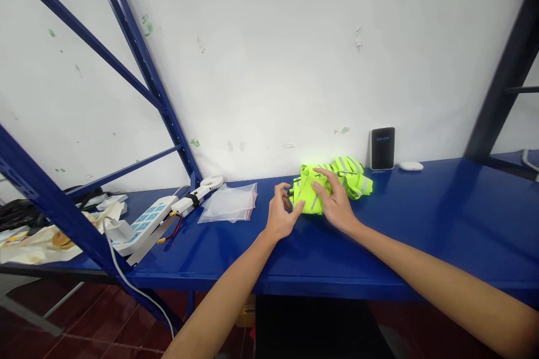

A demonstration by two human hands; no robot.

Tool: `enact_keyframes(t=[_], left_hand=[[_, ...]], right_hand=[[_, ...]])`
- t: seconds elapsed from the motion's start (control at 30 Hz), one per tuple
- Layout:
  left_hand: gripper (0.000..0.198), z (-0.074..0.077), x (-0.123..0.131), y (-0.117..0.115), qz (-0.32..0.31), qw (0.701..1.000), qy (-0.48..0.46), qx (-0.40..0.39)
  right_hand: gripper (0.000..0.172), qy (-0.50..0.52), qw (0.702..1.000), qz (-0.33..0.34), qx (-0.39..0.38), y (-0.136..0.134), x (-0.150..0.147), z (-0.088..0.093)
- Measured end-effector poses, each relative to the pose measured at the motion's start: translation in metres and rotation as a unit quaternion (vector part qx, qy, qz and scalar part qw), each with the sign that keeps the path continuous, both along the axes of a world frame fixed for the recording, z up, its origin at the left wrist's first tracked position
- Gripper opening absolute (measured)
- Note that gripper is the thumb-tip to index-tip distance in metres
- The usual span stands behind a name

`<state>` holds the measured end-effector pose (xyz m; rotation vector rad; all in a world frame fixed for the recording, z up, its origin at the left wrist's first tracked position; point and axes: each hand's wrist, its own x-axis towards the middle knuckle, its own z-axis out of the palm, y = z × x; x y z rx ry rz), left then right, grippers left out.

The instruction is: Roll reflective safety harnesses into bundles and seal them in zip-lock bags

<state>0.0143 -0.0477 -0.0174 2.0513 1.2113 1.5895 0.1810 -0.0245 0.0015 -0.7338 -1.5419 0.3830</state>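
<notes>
A neon yellow safety vest (314, 197) with grey reflective stripes lies bunched and folded on the blue shelf (421, 219) near the wall. My right hand (334, 199) lies flat on top of it, fingers stretched out and pressing down. My left hand (281, 214) is at the vest's left edge, thumb and fingers curled and pinching the fabric there.
A clear zip bag (229, 203) lies left of the vest. Further left are a white power strip (145, 224), a small white fan (210, 182) and cables. A black power bank (382, 148) stands against the wall beside a white puck (410, 166). Blue rack struts (143, 61) rise at left.
</notes>
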Motion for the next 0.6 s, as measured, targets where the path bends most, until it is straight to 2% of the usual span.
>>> enact_keyframes(t=[0.07, 0.23, 0.37, 0.5, 0.6], left_hand=[[0.047, -0.001, -0.002, 0.003, -0.011, 1.000, -0.004, -0.020], [0.041, -0.006, 0.001, 0.012, -0.120, 0.979, -0.101, -0.129], [0.032, -0.007, 0.007, 0.014, -0.098, 0.973, -0.164, -0.130], [0.023, -0.004, 0.010, 0.014, -0.050, 0.971, -0.213, -0.100], [0.023, -0.004, 0.008, 0.015, -0.013, 0.968, -0.234, -0.084]], right_hand=[[0.027, -0.008, 1.000, 0.006, 0.016, -0.002, -0.003, -0.001], [0.017, -0.031, 0.998, 0.041, 0.021, -0.005, -0.008, -0.008], [0.021, -0.061, 0.997, 0.027, 0.031, -0.006, -0.010, -0.012], [0.032, -0.103, 0.994, 0.020, 0.039, -0.008, -0.014, -0.013], [0.040, -0.135, 0.990, 0.033, 0.036, -0.009, -0.016, -0.013]])
